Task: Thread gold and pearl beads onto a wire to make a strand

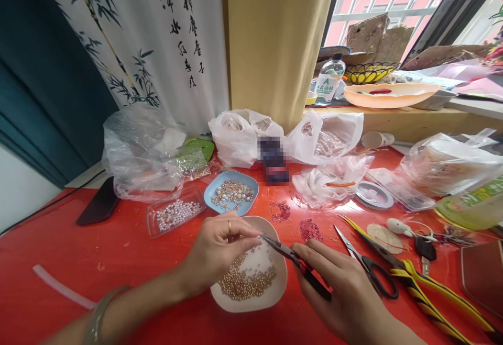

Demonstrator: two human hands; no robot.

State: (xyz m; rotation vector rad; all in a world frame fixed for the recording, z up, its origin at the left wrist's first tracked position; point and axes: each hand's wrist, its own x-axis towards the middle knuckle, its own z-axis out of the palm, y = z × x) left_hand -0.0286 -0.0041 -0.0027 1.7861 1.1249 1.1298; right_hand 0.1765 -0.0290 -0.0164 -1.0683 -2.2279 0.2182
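Observation:
My left hand (223, 248) is pinched closed over a white bowl (280, 282), with a gold ring on one finger. What the fingertips hold is too small to make out. My right hand (338, 282) grips a pair of black-handled pliers (301, 266), whose thin metal tips meet the left fingertips. Gold beads (245, 284) lie heaped in the bowl beneath both hands. Behind the bowl stands a blue dish (210, 192) of mixed gold and pearly beads. Left of it, a clear plastic tray (151, 224) holds white pearl beads (176, 214).
Scissors (369, 266) and large yellow-and-black pliers (416, 277) lie to the right, near a key (425, 253). A dark phone (98, 201) rests at left. Plastic bags (141, 151) line the back of the red table (157, 292). A bottle (329, 83) stands on the windowsill.

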